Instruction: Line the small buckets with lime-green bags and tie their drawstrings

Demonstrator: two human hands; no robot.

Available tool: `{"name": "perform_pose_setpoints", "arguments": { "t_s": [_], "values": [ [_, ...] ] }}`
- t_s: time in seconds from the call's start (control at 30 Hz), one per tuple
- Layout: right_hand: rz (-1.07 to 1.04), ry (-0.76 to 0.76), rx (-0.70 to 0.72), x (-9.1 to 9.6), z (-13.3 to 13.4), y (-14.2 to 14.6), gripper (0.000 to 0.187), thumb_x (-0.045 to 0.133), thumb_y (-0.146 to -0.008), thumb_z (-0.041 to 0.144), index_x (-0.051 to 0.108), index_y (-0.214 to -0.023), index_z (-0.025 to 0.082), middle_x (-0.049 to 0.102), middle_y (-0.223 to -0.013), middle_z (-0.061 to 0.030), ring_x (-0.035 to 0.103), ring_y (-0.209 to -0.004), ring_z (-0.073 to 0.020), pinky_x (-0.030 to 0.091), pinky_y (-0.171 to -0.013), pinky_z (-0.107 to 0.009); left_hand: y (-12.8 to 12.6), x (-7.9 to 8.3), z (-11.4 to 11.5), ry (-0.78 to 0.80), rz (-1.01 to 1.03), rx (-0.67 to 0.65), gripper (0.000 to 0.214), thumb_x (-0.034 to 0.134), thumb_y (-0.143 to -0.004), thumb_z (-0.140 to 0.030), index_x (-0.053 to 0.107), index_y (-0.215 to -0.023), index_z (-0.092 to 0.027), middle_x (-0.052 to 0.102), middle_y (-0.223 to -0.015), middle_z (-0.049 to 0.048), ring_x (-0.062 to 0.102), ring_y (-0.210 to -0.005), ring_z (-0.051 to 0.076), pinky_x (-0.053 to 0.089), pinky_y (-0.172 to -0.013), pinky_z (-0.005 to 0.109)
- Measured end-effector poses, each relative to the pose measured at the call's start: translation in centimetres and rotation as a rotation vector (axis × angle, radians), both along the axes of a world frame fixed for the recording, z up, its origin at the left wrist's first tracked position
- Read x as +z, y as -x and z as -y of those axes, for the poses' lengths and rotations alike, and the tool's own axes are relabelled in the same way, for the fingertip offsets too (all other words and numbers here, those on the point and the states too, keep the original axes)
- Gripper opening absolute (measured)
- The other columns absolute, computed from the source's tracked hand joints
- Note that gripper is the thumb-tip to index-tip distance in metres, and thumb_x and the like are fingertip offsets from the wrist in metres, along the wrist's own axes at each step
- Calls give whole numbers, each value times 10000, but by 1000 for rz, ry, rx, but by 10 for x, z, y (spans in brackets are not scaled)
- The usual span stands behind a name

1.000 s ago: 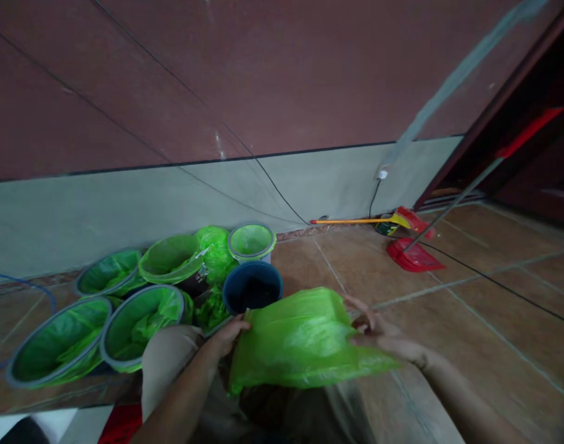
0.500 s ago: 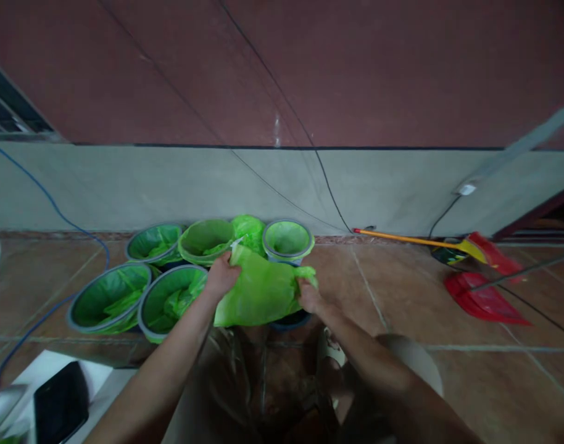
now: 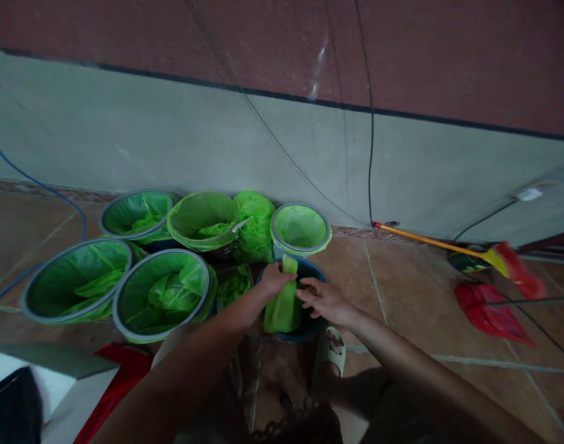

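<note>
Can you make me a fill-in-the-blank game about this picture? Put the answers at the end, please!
1. The left grip holds a folded plastic bag whose colour is ____.
2. The bin that the held bag partly hides is coloured ____.
3. The red dustpan is on the ____ side of the picture.

Missing words: green; blue; right.

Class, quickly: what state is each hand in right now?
Left hand: closed, holding the green bag.
Right hand: open beside the bag; whether it touches cannot be told.
</note>
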State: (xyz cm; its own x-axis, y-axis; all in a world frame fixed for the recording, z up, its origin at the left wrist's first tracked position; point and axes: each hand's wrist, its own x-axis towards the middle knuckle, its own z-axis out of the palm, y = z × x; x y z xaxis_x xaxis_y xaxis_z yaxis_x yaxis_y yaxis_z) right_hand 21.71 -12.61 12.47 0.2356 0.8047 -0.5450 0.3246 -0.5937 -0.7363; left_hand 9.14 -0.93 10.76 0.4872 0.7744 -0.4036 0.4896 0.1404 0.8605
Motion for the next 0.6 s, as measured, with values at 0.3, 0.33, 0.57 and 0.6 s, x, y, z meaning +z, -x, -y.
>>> {"name": "perform_pose_setpoints", "arguments": {
  "t_s": [0.3,0.33,0.57,0.6],
  "values": [
    [105,-18,-46,-46,5,-7,253,581,-758,169,605,-1010,167,702,-921,-61,678,-824,-198,552,-704,-296,-19,-27,21,323,152,-189,221,652,-806,-302,669,-911,-108,708,-812,63,646,-682,156,500,-632,257],
    [44,-22,-61,-49,4,-10,240,581,-755,180,606,-994,171,702,-903,-55,683,-799,-202,562,-687,-308,-16,-26,17,276,143,-241,220,678,-771,-275,675,-922,-115,716,-830,60,653,-708,164,505,-650,259],
    [-248,-60,-211,-51,-2,-37,292,604,-719,231,582,-1009,199,713,-891,-35,697,-778,-205,589,-656,-330,5,-22,-2,-94,-111,-508,330,770,-545,-116,720,-867,-171,743,-874,72,685,-845,261,530,-784,316],
    [-257,-51,-199,-50,-3,-39,289,601,-725,234,577,-1011,203,715,-888,-33,697,-787,-205,586,-660,-327,6,-22,-2,-143,-227,-519,249,743,-562,-97,716,-802,-159,739,-851,97,689,-848,283,529,-789,334]
  ]
}}
